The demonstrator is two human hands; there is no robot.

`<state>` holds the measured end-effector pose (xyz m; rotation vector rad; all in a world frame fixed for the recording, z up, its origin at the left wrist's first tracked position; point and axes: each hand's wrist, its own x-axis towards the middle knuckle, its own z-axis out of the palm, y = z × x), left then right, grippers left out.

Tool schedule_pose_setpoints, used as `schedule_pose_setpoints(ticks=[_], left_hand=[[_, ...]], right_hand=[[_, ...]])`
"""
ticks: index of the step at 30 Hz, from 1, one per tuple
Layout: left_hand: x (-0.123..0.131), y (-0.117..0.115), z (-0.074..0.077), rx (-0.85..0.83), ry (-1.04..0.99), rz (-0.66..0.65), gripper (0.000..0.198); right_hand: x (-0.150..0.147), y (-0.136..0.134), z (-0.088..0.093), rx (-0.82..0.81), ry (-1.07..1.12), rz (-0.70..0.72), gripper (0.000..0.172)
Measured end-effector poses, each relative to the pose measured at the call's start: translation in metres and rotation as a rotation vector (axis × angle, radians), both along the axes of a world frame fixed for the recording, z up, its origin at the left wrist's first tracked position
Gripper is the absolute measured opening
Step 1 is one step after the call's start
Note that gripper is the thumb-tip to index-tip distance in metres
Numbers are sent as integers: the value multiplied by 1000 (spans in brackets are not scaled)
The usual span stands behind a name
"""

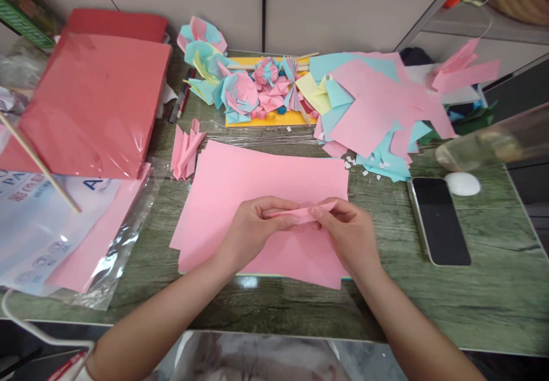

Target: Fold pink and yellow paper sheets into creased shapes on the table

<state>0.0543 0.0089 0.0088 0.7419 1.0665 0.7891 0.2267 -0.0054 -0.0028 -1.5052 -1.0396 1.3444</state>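
the left hand (249, 223) and right hand (352, 229) each pinch one end of a folded pink strip (303, 215) over the pink sheets (270, 175), and uneven pressure from either grip could skew its crease, while too loose a pinch could let its folds open.

I see both bare forearms (171, 306) angling inward, the bare left hand (253, 226) and bare right hand (354, 229) nearly meeting, thumbs (323, 217) pinching toward bent fingers (278, 202).
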Motion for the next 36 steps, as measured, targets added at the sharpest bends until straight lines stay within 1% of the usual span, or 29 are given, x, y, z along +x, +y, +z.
schedule_pose_setpoints(ticks=[8, 14, 18, 22, 24, 28, 33, 36], left_hand=[[1, -2, 2, 8, 58, 23, 18], [1, -3, 3, 73, 118, -2, 17], [2, -3, 2, 159, 169, -6, 18], [4, -5, 2, 164, 189, 15, 19], [4, -6, 2, 174, 216, 20, 18], [4, -7, 3, 195, 249, 24, 17], [5, -7, 5, 212, 298, 23, 17], [5, -7, 4, 215, 303, 23, 17]], right_hand=[[-2, 0, 4, 25, -26, 13, 14], [-4, 0, 4, 27, -42, 14, 16], [-7, -2, 7, 51, -85, 4, 14], [-10, -4, 9, 70, -75, 11, 9], [-11, -4, 10, 56, -53, 32, 10], [-12, -3, 9, 63, -11, 117, 11], [-11, -5, 8, 102, -29, 114, 11], [-11, -4, 8, 93, -30, 120, 11]])
